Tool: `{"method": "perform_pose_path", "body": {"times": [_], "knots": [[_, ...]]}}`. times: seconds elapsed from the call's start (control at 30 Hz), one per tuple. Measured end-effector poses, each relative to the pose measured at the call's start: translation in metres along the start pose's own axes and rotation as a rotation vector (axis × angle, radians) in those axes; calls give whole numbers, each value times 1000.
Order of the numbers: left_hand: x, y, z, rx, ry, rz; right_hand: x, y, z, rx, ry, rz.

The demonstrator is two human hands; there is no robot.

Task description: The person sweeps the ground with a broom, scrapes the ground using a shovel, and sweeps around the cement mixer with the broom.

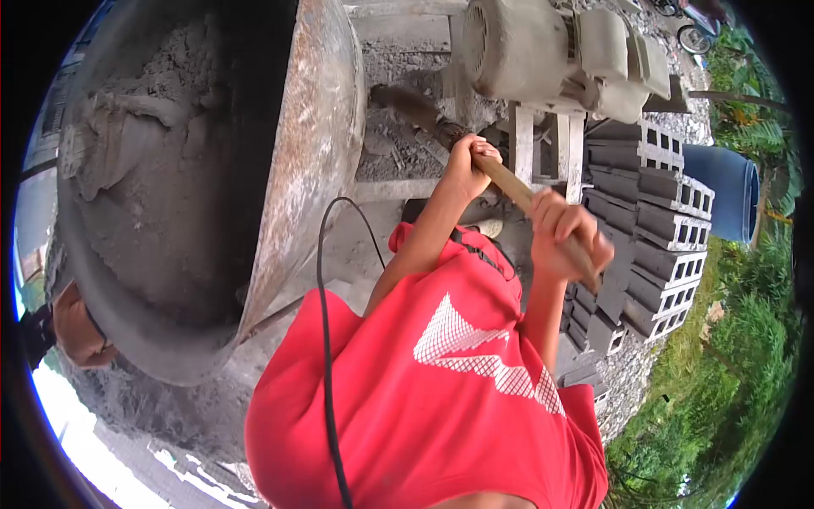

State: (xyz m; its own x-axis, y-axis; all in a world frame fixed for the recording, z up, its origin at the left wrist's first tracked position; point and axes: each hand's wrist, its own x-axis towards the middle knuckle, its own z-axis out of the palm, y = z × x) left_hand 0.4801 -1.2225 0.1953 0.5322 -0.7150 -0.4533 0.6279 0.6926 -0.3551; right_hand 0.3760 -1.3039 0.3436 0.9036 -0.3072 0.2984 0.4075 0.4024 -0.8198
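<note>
My left hand (471,168) is closed around the wooden handle of a shovel (506,182), near the dark socket. Further back, my right hand (566,236) grips the same handle close to its end and is slightly blurred. The shovel's blade end (407,106) is smeared by motion and points up and left, over grey rubble (386,148) between the mixer drum and a frame. On the left stands the large metal mixer drum (309,110), with grey powdery mix (161,229) and a coated paddle (127,136) inside.
A dusty motor (517,47) sits on a frame ahead. Stacked hollow concrete blocks (670,220) and a blue barrel (721,193) stand on the right. A black cable (326,339) hangs close in front of my red shirt. Something brown (80,327) is beyond the drum.
</note>
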Motion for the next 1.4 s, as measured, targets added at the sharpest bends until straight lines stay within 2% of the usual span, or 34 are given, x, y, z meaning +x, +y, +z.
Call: {"method": "perform_pose_path", "body": {"times": [0.03, 0.07, 0.1, 0.17, 0.2, 0.23, 0.3, 0.37, 0.4, 0.43, 0.47, 0.5, 0.53, 0.6, 0.63, 0.67, 0.7, 0.73, 0.77, 0.8, 0.83, 0.93, 0.97, 1.07, 1.13, 1.17, 1.23, 1.27, 1.3, 1.33, 1.37, 1.4], "knots": [[-5, 0, 18, 106, -87, 9, 2, -6, 17, -52, -115, -30], [-14, -2, 24, 204, -156, 17, 1, -8, 35, -85, -114, -55], [-8, 3, 32, -128, -229, -193, 0, -5, 42, -131, -122, -66], [-4, 8, 46, -141, -138, -180, 5, 5, 52, -214, -152, -103], [-2, 16, 40, -155, -172, -178, 10, 12, 53, -198, -152, -87], [-2, 24, 30, -208, -139, -158, 11, 24, 48, -204, -87, -34], [-6, 40, -29, 130, -250, 75, 13, 40, 46, -167, 15, 100], [-24, 48, -47, -25, 140, 83, -1, 51, 44, -23, 13, 211], [-37, 45, -25, -156, 60, -58, -17, 43, 35, -244, -85, 120], [-32, 36, -15, -117, -55, -171, -5, 21, 49, -188, -73, 42], [-33, 18, 8, 13, -114, -111, 7, -2, 63, -134, -66, -37], [-45, -3, 31, 136, -145, -47, 12, -24, 71, -172, 70, -88], [-61, -23, 48, 82, -104, -53, 13, -47, 80, -125, 146, -116], [-66, -35, 73, -25, -51, -51, 10, -54, 75, -151, -29, -136], [-50, -29, 59, -185, -33, -180, 10, -52, 70, -168, -115, -147], [-38, -19, 43, -195, -32, -157, 14, -35, 73, -270, -188, -170], [-28, -7, 22, -213, -19, -139, -5, -6, 61, -655, 66, -214], [-12, 7, -15, -147, -39, -121, -8, 10, 55, -617, 120, -129], [-20, 11, -35, -150, 42, -77, -12, 25, 49, -575, 177, -47], [-31, 15, -45, -122, 108, -24, -6, 26, 51, -100, 30, 152], [-38, 19, -41, -75, 162, 21, -15, 22, 55, -62, 45, 116], [-42, -2, -10, 126, 24, 67, -14, -3, 52, -2, 68, -7], [-46, -16, 6, 73, 58, 44, -10, -22, 58, -58, 105, -51], [-63, -33, 40, -119, 43, -83, -7, -44, 59, -49, -55, -156], [-49, -19, 27, -132, 9, -75, -16, -23, 47, -82, -107, -208], [-37, -8, 13, -143, -5, -72, -22, -1, 44, -258, 65, -121], [-11, 19, -47, 155, 57, 85, -19, 49, 19, -99, 152, 18], [-18, 19, -61, 175, 152, 150, -15, 49, 15, 52, 125, 122], [-23, 17, -61, 199, 230, 220, -19, 43, 16, 21, 125, 90], [-22, 15, -53, 163, 275, 187, -28, 35, 16, -10, 128, 33], [-17, 11, -45, 27, 128, 9, -29, 26, 21, -47, 139, -16], [-8, -4, -40, 91, 49, 36, -26, 10, 20, 35, 148, -104]]}}
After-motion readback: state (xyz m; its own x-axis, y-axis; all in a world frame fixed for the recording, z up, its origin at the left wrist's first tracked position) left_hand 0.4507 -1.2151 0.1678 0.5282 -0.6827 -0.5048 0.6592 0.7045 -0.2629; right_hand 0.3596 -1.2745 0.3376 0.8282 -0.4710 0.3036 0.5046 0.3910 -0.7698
